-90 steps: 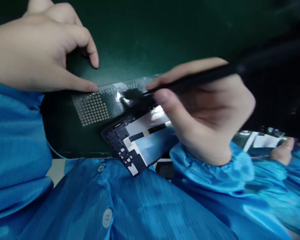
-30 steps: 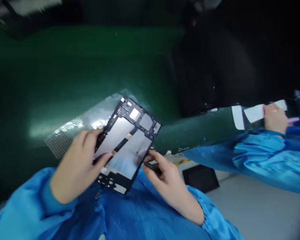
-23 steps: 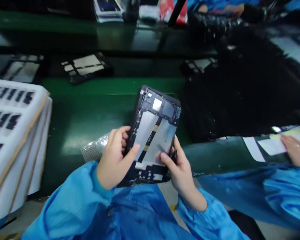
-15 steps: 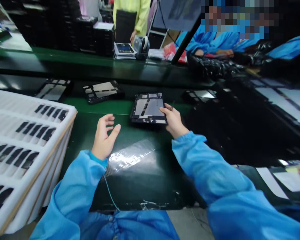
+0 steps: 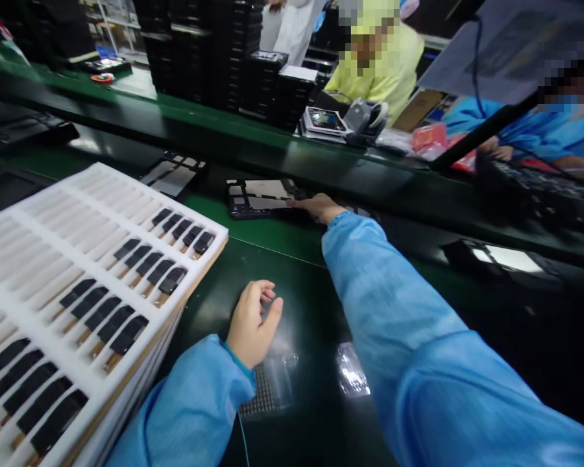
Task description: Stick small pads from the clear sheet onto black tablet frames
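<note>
My right hand (image 5: 321, 206) reaches forward and has its fingers on the right end of a black tablet housing (image 5: 265, 196), which has light grey panels inside. The housing lies on the green work surface, and part of its right side is hidden by the hand. Behind my right wrist, another dark housing (image 5: 365, 211) shows a little. My left hand (image 5: 254, 322) hovers over the surface, empty, fingers loosely curled and thumb apart. Beneath it lies a clear plastic sheet (image 5: 282, 383) with a dotted patch. A thin teal cord (image 5: 243, 438) runs down from the left cuff.
At left stands a stack of white foam trays (image 5: 102, 259) with rows of small black-ended parts. More housings lie behind it (image 5: 175, 174) and at right (image 5: 501, 258). A raised green ledge (image 5: 214, 113) crosses the back; co-workers in yellow (image 5: 394, 65) and blue (image 5: 569, 130) are beyond.
My right hand has let go of one housing and moved to the one left of it. My view has turned left. The left hand stays empty.
</note>
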### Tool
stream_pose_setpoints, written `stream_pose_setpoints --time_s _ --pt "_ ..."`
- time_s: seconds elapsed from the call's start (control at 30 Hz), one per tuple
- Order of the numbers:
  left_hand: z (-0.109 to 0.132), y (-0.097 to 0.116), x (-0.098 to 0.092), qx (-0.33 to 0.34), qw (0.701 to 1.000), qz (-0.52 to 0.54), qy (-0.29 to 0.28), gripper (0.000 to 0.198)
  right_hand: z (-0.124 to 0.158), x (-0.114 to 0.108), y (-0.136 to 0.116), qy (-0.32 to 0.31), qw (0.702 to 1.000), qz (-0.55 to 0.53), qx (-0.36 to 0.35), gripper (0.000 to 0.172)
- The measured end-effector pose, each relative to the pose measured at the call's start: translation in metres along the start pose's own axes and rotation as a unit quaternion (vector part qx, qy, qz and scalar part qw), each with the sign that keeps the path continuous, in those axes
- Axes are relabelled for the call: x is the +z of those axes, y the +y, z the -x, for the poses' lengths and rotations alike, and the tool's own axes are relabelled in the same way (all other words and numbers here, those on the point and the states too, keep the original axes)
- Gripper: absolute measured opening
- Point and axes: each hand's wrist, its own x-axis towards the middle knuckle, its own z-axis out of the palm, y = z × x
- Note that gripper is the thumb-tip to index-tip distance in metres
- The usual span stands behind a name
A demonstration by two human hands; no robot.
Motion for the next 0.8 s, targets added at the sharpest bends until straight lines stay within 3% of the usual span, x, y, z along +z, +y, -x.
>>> stream_pose_setpoints --time_s 0.1,0.2,0.27,0.37,0.43,0.47,0.57,0.67,0.73,0.8 --pt "-0.006 0.002 -0.003 -0.043 0.998 0.041 -0.001 0.044 0.014 0.011 -0.019 -0.049 0.995 -0.082 0.042 0.035" --pt "-0.025 0.010 0.003 -0.094 0.989 0.109 0.019 0.048 0.070 0.009 -0.009 -0.114 0.978 -0.167 0.045 0.033" --pt "-0.041 0.019 0.011 -0.120 0.979 0.158 0.038 0.054 0.131 0.002 0.016 -0.165 0.962 -0.216 0.033 0.035" --pt "-0.056 0.028 0.022 -0.142 0.969 0.192 0.062 0.055 0.240 -0.022 0.077 -0.223 0.939 -0.260 0.019 0.032" --pt "-0.048 0.030 0.024 -0.148 0.970 0.182 0.063 0.053 0.307 -0.046 0.124 -0.236 0.924 -0.299 -0.020 0.037" --pt "-0.038 0.031 0.023 -0.150 0.972 0.172 0.052 0.052 0.336 -0.058 0.146 -0.208 0.926 -0.314 -0.032 0.044" --pt "0.009 0.034 0.014 -0.159 0.977 0.132 -0.050 0.051 0.396 -0.083 0.200 -0.066 0.947 -0.316 -0.005 0.055" --pt "0.062 0.038 0.011 -0.170 0.956 0.087 -0.223 0.050 0.423 -0.088 0.233 0.061 0.936 -0.342 0.063 0.055" --pt "0.090 0.041 0.015 -0.164 0.928 0.051 -0.329 0.047 0.429 -0.083 0.242 0.101 0.916 -0.384 0.052 0.056" --pt "0.107 0.045 0.021 -0.140 0.912 0.006 -0.387 0.044 0.428 -0.076 0.243 0.100 0.904 -0.415 0.010 0.052"
